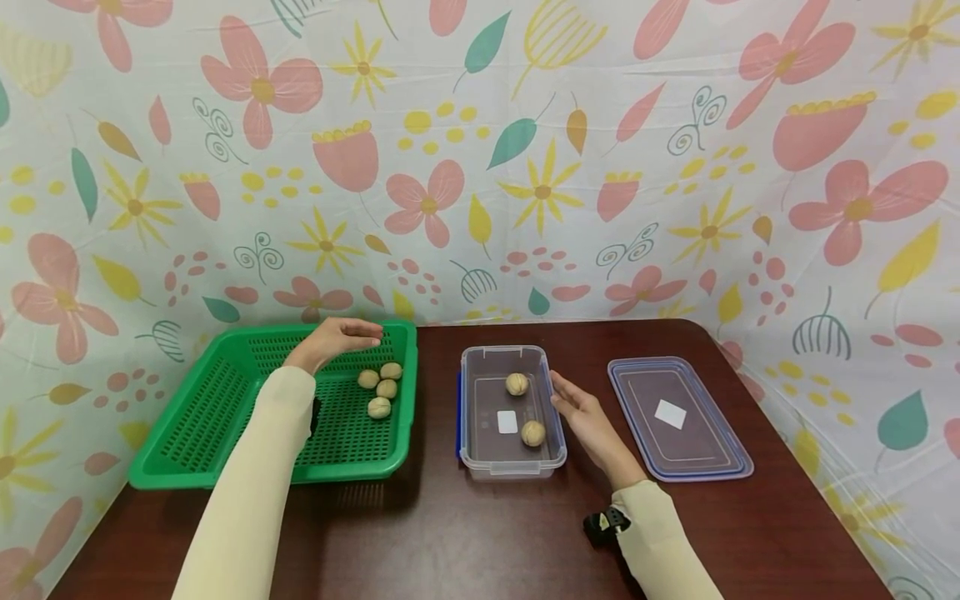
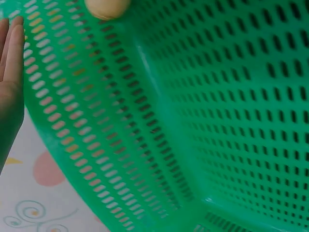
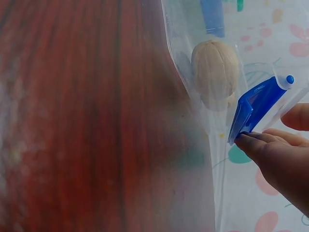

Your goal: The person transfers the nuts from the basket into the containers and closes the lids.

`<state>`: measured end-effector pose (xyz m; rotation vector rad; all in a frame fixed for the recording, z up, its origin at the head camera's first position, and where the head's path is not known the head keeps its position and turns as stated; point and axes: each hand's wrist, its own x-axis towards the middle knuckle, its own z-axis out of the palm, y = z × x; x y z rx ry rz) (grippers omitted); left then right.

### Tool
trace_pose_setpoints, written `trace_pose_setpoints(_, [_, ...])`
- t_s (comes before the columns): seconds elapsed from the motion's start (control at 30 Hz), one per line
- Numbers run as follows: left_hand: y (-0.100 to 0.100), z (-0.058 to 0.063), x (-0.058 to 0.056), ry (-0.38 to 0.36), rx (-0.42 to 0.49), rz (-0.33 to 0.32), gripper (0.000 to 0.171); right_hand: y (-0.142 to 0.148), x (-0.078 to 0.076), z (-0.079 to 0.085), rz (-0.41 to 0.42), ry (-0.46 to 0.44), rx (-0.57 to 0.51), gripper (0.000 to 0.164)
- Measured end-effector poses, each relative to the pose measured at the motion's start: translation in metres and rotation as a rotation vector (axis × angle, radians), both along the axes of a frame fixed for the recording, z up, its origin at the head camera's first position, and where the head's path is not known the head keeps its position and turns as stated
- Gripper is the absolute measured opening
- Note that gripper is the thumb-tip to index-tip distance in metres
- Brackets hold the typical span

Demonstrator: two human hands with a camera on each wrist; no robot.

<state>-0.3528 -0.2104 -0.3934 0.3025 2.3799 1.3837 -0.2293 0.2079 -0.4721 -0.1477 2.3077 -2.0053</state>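
Head view: I have the left hand (image 1: 336,340) above the green basket (image 1: 345,446), fingers extended and uncurled; the left wrist view agrees, fingers straight beside the slotted wall. Four walnuts (image 1: 379,407) sit together on the basket floor, toward its right end. Right hand (image 1: 588,421) at the right side of the clear container (image 1: 483,450), fingers fairly straight; in my right wrist view their tips touch a blue latch (image 3: 258,108). Inside that container, two more walnuts, apart: one toward the far end, one nearer the front right. Clear lid (image 1: 682,450) lies flat on the table (image 1: 450,533), farther right. Flower-printed cloth (image 1: 540,83) hangs behind.
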Motion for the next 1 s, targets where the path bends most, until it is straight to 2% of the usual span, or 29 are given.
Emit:
trace_pose_setpoints(0.23, [-0.010, -0.015, 0.001, -0.009, -0.064, 0.001, 0.049, 0.000, 0.001, 0.002, 0.001, -0.005, 0.006, 0.050])
trace_pose_setpoints(0.47, [-0.014, -0.025, 0.001, -0.021, -0.086, -0.016, 0.045, 0.001, 0.002, 0.003, 0.006, -0.006, 0.011, 0.051])
trace_pose_setpoints(0.7, [-0.016, -0.034, 0.001, 0.002, -0.174, -0.044, 0.041, 0.000, 0.002, 0.004, 0.007, -0.010, 0.014, 0.051])
trace_pose_setpoints(1.0, [-0.010, -0.036, 0.007, 0.048, -0.277, -0.087, 0.040, 0.000, 0.002, 0.002, 0.006, -0.011, 0.011, 0.051])
